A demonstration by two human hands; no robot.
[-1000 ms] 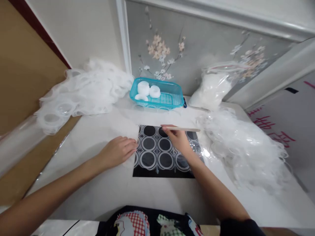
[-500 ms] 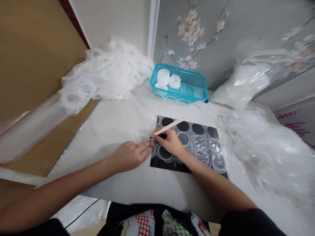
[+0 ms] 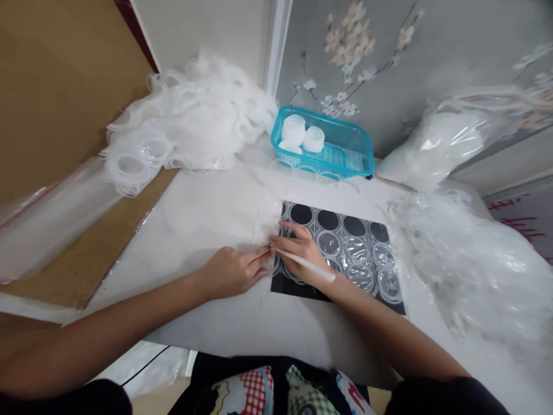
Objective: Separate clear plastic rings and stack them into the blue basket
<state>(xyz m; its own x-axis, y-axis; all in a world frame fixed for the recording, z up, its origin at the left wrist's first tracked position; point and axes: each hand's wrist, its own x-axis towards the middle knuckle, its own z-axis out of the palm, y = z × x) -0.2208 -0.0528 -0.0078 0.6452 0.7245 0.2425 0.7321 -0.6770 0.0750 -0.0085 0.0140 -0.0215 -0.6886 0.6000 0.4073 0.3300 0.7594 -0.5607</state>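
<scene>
My right hand [image 3: 299,249] is over the left part of a black sheet [image 3: 283,285] patterned with rows of grey-white rings. It grips a slim flat white stick [image 3: 309,264], which slants down to the right over the back of the hand toward the wrist. My left hand [image 3: 237,272] is closed, its fingertips pinched together at the sheet's left edge and meeting the right fingertips. What the left fingers hold is hidden. Clear shiny round films [image 3: 360,278] cover several rings on the sheet's right side.
A blue plastic basket [image 3: 367,151] with white round stacks [image 3: 313,139] stands behind the sheet. Heaps of clear rings lie at the left [image 3: 207,121] and right [image 3: 475,265]. A filled plastic bag [image 3: 440,144] sits at the back right; brown cardboard [image 3: 108,245] borders the left.
The white stick has swung from pointing up and right to slanting down and right across my right hand. My right fingers have spread more. The view has shifted slightly.
</scene>
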